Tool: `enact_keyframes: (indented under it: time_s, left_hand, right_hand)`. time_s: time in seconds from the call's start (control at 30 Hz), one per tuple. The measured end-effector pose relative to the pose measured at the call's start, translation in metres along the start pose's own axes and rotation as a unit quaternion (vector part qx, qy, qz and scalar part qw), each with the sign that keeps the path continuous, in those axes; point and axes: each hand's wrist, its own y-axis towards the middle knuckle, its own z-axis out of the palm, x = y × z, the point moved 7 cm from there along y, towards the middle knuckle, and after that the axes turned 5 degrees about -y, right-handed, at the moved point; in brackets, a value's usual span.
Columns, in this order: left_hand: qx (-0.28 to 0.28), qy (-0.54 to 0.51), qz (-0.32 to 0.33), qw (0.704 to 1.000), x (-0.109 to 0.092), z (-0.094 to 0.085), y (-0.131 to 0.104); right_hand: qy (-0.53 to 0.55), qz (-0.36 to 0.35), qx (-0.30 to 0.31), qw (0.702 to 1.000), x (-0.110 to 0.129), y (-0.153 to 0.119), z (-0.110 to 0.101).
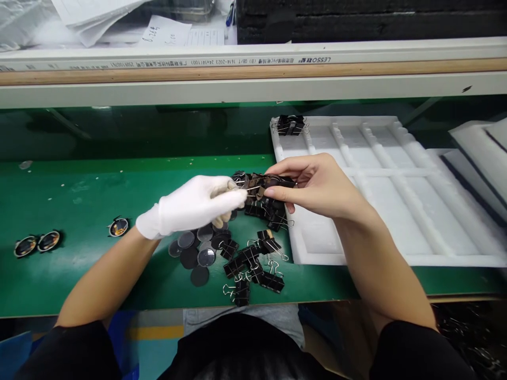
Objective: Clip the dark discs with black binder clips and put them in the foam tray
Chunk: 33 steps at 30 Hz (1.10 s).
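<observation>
Closest to the near edge of the green surface sits a black binder clip, its wire handles pointing left. Just beyond it, a loose heap of clips lies tangled, some handles folded out over their neighbours. Left of the heap, dark round discs lie partly overlapping, a few with a shiny face.

Further in from that edge, near the left corner, two round framed pieces with amber centres lie side by side; a single framed piece lies apart from them, toward the gloved wrist.

The left hand, in a white glove, has its grip pinched on the wire of a held clip. The bare right hand has its grip closed on the dark right end of the same bundle, above more clips beside the white tray. Where the held clip ends and those beneath begin is hard to tell.

At the tray's far left corner rests a cluster of clips. Beyond the surface's far edge, above a pale ledge, are papers and a black block.
</observation>
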Motion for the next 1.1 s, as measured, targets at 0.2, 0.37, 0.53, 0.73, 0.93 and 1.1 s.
enact_keyframes:
  time_s: [0.2,0.37,0.53,0.73,0.93,1.1]
  left_hand:
    - [0.002,-0.116,-0.051,0.992,0.01,0.002,0.006]
    - [-0.065,-0.022,0.032,0.997,0.004,-0.009,0.005]
    - [-0.06,0.075,0.066,0.993,-0.002,0.0,0.004]
    - [-0.086,0.085,0.06,0.991,-0.002,0.006,0.007]
    - [-0.113,0.184,0.089,0.972,-0.004,0.003,0.004]
    - [-0.149,0.326,0.097,0.928,-0.014,-0.008,-0.007]
  right_hand:
    - [-0.195,-0.175,-0.046,0.964,0.018,-0.009,0.007]
    - [-0.215,-0.161,-0.031,0.963,0.021,-0.008,-0.004]
    - [-0.161,-0.061,0.049,0.984,0.005,-0.001,0.0]
    - [-0.041,0.025,-0.018,0.999,-0.015,0.002,0.014]
    - [-0.051,0.033,0.025,0.998,-0.033,0.024,-0.015]
    - [-0.241,0.03,-0.201,0.949,-0.081,0.082,-0.131]
